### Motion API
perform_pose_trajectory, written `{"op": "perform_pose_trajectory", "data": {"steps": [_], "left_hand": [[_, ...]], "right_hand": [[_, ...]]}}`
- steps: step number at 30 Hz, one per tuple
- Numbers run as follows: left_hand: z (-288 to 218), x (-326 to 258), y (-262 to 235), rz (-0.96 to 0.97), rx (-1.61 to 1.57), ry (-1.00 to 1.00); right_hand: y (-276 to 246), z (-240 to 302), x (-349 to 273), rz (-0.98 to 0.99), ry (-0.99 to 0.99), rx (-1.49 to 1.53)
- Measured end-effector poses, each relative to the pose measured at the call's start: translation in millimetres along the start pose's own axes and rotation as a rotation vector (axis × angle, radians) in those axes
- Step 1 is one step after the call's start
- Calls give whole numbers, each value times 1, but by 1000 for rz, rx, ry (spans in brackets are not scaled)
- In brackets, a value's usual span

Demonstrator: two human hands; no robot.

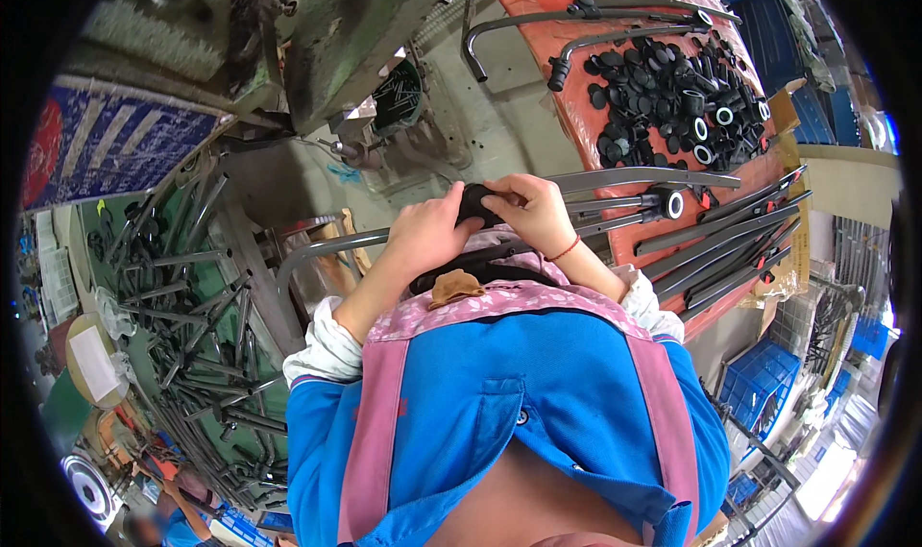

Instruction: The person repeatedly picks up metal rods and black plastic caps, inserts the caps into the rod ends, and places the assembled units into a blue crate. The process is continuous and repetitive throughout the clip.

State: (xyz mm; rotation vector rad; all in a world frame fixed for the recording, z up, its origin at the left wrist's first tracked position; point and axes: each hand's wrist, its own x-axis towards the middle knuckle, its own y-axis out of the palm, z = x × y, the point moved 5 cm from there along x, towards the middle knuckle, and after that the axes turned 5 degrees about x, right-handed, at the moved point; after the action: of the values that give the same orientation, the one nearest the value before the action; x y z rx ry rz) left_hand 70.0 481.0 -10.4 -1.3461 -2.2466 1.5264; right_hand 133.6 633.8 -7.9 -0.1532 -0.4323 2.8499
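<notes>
Both hands meet in front of my waist around a black plastic fitting (473, 201) on a long bent grey metal tube frame (331, 244). My left hand (427, 225) is closed on the fitting from the left, thumb against its side. From the right, my right hand (528, 211) pinches the same fitting between thumb and fingers. The frame's curved end sticks out beyond my left wrist. On its right side the tubes reach over the red-covered table (576, 96), where a black joint with a white ring (674, 204) sits on them. My fingers hide part of the fitting.
A heap of black caps and rings (663, 96) lies on the table, beside more bent tubes (595, 14) and a row of dark bars (720, 240). Many metal tubes (211, 355) fill the green area at left. Greasy machinery (355, 38) stands ahead. A blue crate (759, 384) is at right.
</notes>
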Motion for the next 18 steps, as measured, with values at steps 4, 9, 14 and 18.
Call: {"op": "perform_pose_trajectory", "data": {"steps": [4, 9, 14, 18], "left_hand": [[-3, -1, -3, 42, -9, -5], [-2, -1, 1, 37, -20, 0], [-3, -2, 0, 52, -7, -20], [-3, -3, 0, 25, 2, -29]], "right_hand": [[1, 7, -1, -33, -44, -96], [5, 9, -4, -53, -183, -136], [4, 11, -3, -91, -375, -223], [4, 10, 3, -64, -227, -203]]}}
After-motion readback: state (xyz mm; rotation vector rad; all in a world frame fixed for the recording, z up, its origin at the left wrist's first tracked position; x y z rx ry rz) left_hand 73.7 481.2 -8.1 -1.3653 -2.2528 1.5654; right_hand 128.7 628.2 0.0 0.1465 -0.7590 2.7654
